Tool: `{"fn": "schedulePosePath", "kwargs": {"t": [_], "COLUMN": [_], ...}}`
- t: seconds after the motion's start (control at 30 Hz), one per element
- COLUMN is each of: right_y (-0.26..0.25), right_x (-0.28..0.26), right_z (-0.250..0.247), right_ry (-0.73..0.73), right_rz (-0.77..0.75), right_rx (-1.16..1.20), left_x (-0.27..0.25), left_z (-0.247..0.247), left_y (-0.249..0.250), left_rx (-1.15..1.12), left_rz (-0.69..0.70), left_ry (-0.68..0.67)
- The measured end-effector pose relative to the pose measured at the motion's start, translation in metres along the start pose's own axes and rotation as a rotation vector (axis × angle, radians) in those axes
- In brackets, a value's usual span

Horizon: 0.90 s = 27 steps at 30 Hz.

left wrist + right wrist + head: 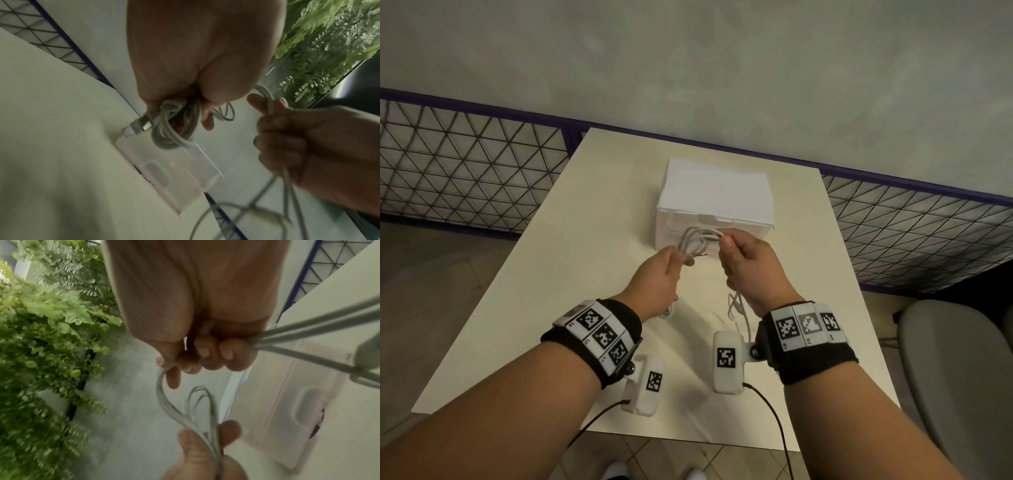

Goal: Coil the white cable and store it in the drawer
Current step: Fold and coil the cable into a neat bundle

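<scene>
The white cable (697,241) hangs in several loops between my two hands, above the table and in front of the white drawer unit (714,205). My left hand (666,270) grips the bundled loops (174,128); a plug end (139,125) sticks out below its fingers. My right hand (744,263) is curled round the strand (162,386) and feeds it; loose cable (738,311) trails down to the table under that wrist. In the right wrist view the cable (308,332) runs taut out of the fist. The drawer front (287,402) looks closed.
The cream table (551,308) stands against a grey wall with a blue-framed wire mesh fence (465,164) behind it. A grey chair (959,377) sits at the right. Green ferns (41,337) show in the wrist views.
</scene>
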State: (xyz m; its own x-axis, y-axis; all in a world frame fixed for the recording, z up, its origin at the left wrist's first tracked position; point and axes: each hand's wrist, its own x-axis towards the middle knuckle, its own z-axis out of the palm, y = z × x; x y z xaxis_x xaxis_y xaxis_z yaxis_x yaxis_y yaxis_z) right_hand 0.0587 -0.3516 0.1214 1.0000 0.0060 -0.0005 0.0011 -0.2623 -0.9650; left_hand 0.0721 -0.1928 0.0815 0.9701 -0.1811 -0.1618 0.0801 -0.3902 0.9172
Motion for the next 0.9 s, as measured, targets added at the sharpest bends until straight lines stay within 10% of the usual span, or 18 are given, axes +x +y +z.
{"fn": "schedulePosePath", "kwargs": {"t": [0.33, 0.9], "right_y": [-0.002, 0.001], "right_x": [0.007, 0.007], "right_z": [0.017, 0.031], "right_ry": [0.314, 0.229], "right_rz": [0.168, 0.165], "right_rx": [0.174, 0.096], "left_x": [-0.006, 0.001], "left_z": [0.010, 0.017], "left_y": [0.014, 0.018], "left_rx": [-0.197, -0.387], "left_rz": [0.006, -0.070], "left_ry": [-0.002, -0.010]}}
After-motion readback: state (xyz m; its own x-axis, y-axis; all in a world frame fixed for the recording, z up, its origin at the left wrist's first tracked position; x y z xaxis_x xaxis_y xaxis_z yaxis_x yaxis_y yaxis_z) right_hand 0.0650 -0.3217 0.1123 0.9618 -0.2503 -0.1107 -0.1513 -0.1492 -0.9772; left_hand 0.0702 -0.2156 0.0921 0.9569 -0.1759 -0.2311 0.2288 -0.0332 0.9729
